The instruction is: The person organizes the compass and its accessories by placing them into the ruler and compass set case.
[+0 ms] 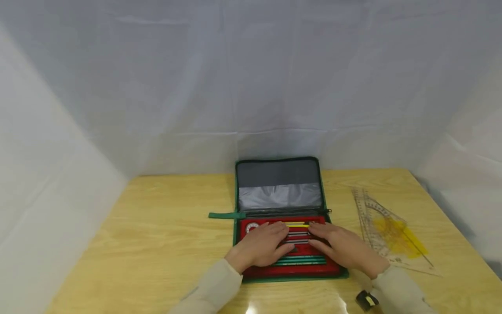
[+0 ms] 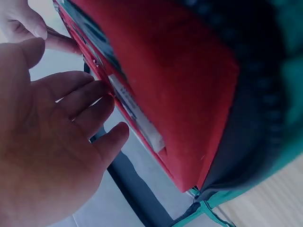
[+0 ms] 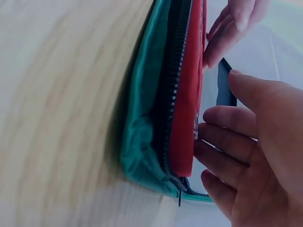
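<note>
l hand (image 1: 259, 245) & r hand (image 1: 347, 247), fingers loose & ungripped, touch red tray (image 1: 290, 271) w/ green pencils (image 1: 300, 261) in unzipped case (image 1: 278, 174) on surface (image 1: 164, 226); clear set squares (image 1: 364, 216) to r.

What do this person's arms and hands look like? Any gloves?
No gloves: the left hand and right hand are bare. The left sleeve and right sleeve are off-white, reaching the wrists. A black item with a pale patch shows beside the right sleeve; whether worn is unclear.
</note>
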`<state>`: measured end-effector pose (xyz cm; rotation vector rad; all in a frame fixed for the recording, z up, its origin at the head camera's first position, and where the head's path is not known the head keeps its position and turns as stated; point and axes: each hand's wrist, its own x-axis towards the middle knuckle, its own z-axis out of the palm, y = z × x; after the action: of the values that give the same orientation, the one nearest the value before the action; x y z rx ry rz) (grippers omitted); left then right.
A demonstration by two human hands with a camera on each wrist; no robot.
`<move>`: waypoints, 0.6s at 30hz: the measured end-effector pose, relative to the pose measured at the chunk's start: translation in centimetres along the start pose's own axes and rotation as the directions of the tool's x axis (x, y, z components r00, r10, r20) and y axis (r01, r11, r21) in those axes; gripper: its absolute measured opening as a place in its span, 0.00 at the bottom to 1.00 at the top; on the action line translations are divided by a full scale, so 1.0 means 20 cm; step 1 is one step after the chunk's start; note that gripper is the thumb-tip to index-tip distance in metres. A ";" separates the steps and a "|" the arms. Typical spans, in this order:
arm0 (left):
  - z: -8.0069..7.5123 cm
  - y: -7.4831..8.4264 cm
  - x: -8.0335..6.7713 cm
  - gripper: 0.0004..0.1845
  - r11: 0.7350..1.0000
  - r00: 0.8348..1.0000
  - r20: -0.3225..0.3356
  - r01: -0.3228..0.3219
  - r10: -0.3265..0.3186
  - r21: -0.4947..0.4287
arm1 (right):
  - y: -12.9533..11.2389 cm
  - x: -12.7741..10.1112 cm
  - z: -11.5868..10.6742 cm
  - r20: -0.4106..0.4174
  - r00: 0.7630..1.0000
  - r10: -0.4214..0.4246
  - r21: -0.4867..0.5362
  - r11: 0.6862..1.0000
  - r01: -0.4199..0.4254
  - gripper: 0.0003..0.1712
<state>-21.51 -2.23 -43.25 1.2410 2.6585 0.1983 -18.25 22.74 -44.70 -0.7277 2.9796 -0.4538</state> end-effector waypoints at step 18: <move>0.00 0.00 0.04 0.36 0.996 0.998 0.050 0.042 -0.039 -0.072 | -0.04 0.03 0.00 -0.032 0.997 0.070 -0.012 0.997 -0.071 0.25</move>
<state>-22.05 -1.64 -43.33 1.1540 2.6079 0.2539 -18.52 21.77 -44.43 -0.6200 3.0286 -0.4467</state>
